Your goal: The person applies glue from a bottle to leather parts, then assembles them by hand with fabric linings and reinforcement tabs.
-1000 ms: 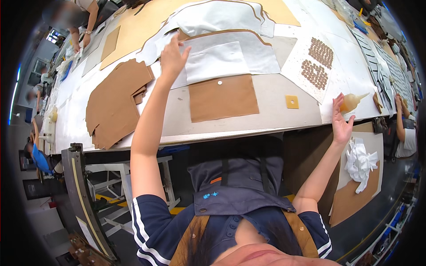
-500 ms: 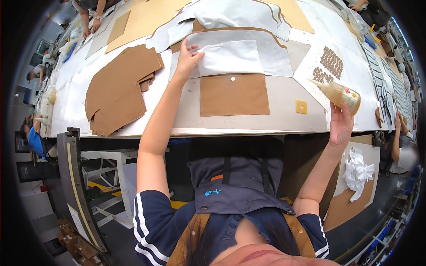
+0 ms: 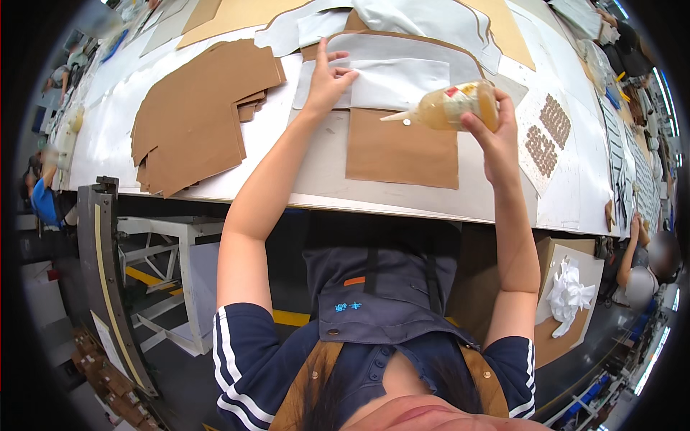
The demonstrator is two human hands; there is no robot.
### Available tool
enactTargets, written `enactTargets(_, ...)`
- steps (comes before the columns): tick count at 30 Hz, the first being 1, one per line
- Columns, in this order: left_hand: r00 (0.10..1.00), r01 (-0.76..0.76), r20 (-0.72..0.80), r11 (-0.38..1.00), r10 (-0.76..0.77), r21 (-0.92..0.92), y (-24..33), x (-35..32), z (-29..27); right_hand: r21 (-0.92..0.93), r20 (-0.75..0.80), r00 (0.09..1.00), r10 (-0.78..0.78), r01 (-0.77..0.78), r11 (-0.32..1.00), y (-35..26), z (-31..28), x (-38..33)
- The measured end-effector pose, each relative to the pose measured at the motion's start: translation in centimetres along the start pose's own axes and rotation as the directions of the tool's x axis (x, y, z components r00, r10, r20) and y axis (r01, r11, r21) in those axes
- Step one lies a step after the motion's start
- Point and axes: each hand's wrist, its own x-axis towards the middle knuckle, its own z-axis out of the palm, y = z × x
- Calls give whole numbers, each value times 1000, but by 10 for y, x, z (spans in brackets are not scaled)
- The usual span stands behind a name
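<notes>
My right hand [image 3: 494, 136] grips a squeeze bottle [image 3: 449, 106] of pale yellowish liquid. The bottle lies tilted on its side in the air, its tapered nozzle pointing left over the top part of a brown rectangular panel [image 3: 402, 158]. A small white round disc [image 3: 407, 122] shows on that panel, near its upper edge. Above the panel lies a white sheet piece [image 3: 399, 80] with a brown curved border. My left hand [image 3: 332, 82] rests at the left part of this white piece, fingers apart and holding nothing.
A stack of brown cut panels [image 3: 194, 118] lies to the left. On the right is a white board [image 3: 535, 169] with rows of small brown discs. More white pieces with brown edging [image 3: 431, 18] lie at the far side. Other people work around the table.
My right hand has carried the bottle leftward from the table's right side to above the brown panel, and its nozzle tips lower. My left hand stays at the white piece; the whole view has shifted.
</notes>
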Motion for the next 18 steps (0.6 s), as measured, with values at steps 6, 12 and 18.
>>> enactTargets(6,997,-74,10,996,73,59,-10,2,6,-10,42,998,41,-40,999,22,38,36)
enactTargets(12,996,-78,-30,991,82,107,-11,0,7,23,25,996,81,-82,996,37,50,50)
enactTargets(18,998,-66,4,986,66,155,-5,-3,6,61,62,995,75,-78,995,48,46,54)
